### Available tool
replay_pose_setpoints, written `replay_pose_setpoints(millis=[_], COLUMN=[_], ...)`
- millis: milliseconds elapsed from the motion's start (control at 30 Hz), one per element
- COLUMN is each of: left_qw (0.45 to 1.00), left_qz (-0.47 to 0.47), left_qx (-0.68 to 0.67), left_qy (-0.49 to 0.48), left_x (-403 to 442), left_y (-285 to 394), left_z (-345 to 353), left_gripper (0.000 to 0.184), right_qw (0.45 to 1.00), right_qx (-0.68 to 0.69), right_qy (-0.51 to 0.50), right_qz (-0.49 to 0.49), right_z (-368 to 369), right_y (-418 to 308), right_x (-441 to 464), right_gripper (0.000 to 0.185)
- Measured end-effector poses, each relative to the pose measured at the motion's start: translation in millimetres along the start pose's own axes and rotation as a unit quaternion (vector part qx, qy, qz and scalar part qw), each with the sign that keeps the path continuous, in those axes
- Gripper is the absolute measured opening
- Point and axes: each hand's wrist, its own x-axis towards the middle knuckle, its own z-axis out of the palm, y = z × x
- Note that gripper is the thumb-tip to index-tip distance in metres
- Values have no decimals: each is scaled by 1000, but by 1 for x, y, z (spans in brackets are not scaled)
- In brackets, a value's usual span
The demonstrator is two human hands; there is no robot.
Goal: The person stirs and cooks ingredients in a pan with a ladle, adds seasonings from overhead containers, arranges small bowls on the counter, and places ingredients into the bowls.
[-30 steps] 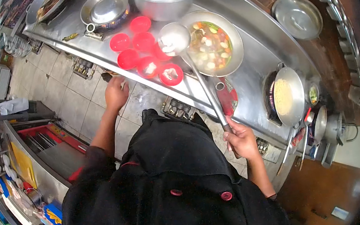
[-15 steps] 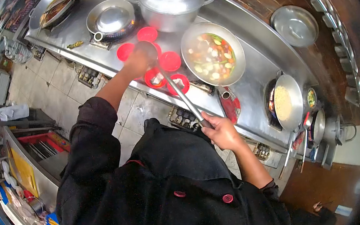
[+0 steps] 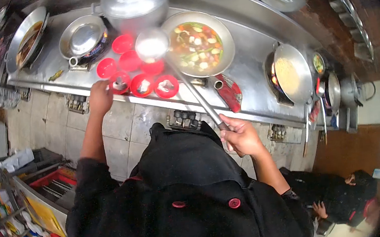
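My right hand [image 3: 241, 138] is closed around the handle of a long metal ladle [image 3: 199, 99]. The ladle's round bowl, blurred, is above the red bowls, near the left rim of a wok [image 3: 228, 58] of broth with vegetable pieces. My left hand [image 3: 101, 97] is at the counter's front edge, its fingers curled at the rim of a red bowl [image 3: 121, 90] with something greyish inside. Beside that one are a red bowl [image 3: 135, 93] and another red bowl [image 3: 167, 95], each with pale pieces in it. Several more red bowls [image 3: 106, 68] are grouped behind.
A large lidded pot [image 3: 136, 1] stands at the back. To the left are a lidded wok [image 3: 83, 39] and a wok of dark liquid [image 3: 35, 19]. A pan of yellowish food [image 3: 290, 74] sits over flame at right. Another person [image 3: 334, 190] is at lower right.
My left hand has moved from over the bowls, beside the ladle head, to the left front bowl. The view has shifted, and another person has come into sight at lower right.
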Motion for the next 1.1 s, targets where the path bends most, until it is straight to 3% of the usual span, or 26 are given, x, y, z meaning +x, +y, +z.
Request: replay_pose_setpoints(millis=[67, 167, 200, 267, 333, 433, 533, 600, 700, 800, 933, 1100], left_qw=[997, 991, 988, 982, 978, 977, 967, 960, 953, 953, 935, 923], left_qz=[-53, -95, -140, -180, -207, -211, -253, -276, -295, -294, -333, -334], left_qx=[-7, -4, 11, 26, -4, 3, 29, 32, 22, -13, -9, 12], left_qy=[54, 89, 65, 42, 6, 11, -18, -36, -64, -68, -119, -189], left_x=[-18, -49, -58, -76, -93, -115, -130, -137, -150, -170, -180, -212], left_y=[4, -10, -12, -18, -21, -19, -9, -2, 0, -9, 10, 13], left_z=[-9, -4, -3, 1, 6, 14, 18, 21, 26, 44, 42, 52], left_gripper=[22, 21, 21, 20, 19, 19, 19, 20, 19, 19, 22, 27], right_qw=[999, 988, 952, 798, 784, 688, 649, 645, 730, 765, 760, 790], right_qx=[18, -82, -233, -510, -530, -645, -683, -687, -599, -556, -583, -542], right_qy=[30, 112, 166, 261, 282, 303, 306, 304, 274, 239, 222, 209], right_qz=[-5, -66, -110, -187, -159, -136, -136, -143, -182, -222, -180, -196], right_z=[-18, -43, -51, -63, -74, -97, -115, -115, -107, -105, -97, -96], right_y=[3, 3, -1, -8, -11, -5, 13, 14, -6, -15, -20, -9], right_x=[-9, -16, -16, -15, -15, -17, -8, -3, 4, 20, 45, 78], right_gripper=[54, 54, 52, 50, 47, 43, 43, 42, 47, 46, 45, 45])
